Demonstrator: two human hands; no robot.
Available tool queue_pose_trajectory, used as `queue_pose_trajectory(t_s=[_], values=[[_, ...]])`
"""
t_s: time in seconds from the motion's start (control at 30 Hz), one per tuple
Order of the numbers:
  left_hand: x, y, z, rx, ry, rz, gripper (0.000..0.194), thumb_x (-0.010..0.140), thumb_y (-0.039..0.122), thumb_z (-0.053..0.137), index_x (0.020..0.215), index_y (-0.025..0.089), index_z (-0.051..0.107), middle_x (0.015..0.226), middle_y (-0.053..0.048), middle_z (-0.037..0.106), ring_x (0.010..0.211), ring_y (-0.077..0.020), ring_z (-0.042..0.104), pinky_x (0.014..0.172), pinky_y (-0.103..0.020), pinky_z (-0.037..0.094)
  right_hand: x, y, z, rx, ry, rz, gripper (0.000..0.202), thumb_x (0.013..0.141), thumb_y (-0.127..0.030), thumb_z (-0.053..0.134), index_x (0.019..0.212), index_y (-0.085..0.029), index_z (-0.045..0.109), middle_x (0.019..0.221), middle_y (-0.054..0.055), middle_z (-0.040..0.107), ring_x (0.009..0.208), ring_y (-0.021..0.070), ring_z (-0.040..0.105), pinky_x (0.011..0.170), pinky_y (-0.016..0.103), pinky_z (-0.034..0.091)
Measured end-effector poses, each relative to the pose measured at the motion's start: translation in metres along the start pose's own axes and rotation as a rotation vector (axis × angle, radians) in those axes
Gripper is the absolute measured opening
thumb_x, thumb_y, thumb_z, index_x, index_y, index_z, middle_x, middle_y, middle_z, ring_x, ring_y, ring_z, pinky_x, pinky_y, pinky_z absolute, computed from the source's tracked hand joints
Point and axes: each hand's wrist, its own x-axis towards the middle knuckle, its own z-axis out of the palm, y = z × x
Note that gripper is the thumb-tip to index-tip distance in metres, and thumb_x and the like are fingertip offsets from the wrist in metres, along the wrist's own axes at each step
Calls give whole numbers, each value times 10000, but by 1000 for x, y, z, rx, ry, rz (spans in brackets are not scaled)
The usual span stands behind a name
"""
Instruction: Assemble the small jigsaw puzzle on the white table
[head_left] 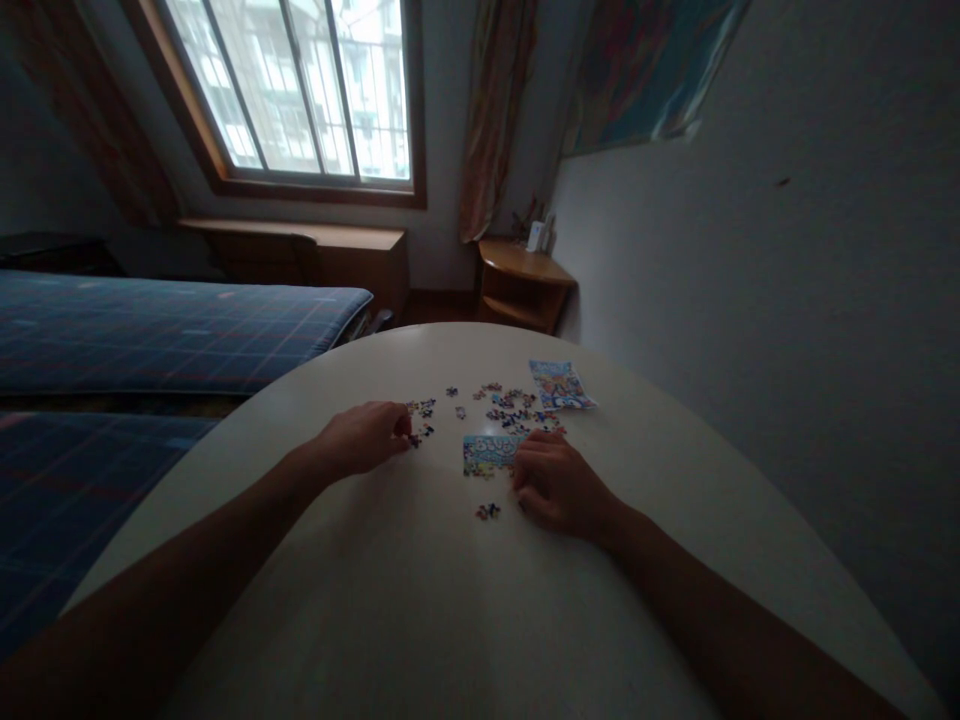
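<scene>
So we've got our left hand (367, 434), fingers curled, at a cluster of small, dark multicoloured jigsaw pieces (427, 431) on the round white worktop (435, 600); can't tell if it's pinching one. Our right hand (559, 485), half-curled, sits at the right end of the partly built, mostly blue jigsaw strip (486, 450), grip hidden.

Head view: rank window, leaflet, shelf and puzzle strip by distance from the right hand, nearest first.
1. Puzzle strip: at the right hand, extending left from its fingers.
2. Leaflet: beyond the hand, on the table.
3. Shelf: past the table, in the corner.
4. Window: far wall, left.
</scene>
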Motion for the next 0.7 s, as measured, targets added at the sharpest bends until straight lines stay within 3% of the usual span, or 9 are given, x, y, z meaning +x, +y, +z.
queue_pose_trajectory(t_s=[0.23,0.37,0.57,0.7], values=[[-4,-1,-4,41,-11,-25,160,814,315,627,930,222,686,1018,-77,720,900,-258,666,712,-317,471,0,0,0,6,19,8,112,623,-98,519,647,-201,552,658,16,572,739,190,514,723,315,386],[-1,-6,-6,68,46,-89,226,852,302,573,1040,222,669,1095,-94,704,971,-277,656,751,-339,480,0,0,1,7,24,11,107,632,-97,518,650,-197,553,659,15,568,730,185,510,718,313,380],[14,-16,8,-2,183,-69,335,908,416,529,1153,211,632,1144,-95,680,988,-263,650,805,-353,490,0,0,1,4,33,18,121,635,-88,517,664,-198,558,660,12,566,737,187,515,712,310,383],[23,-25,17,-50,197,-56,299,911,399,517,1050,190,680,1111,-118,678,970,-273,656,816,-367,495,0,0,1,13,41,14,128,631,-87,517,672,-199,563,662,11,572,737,187,521,711,309,385]])
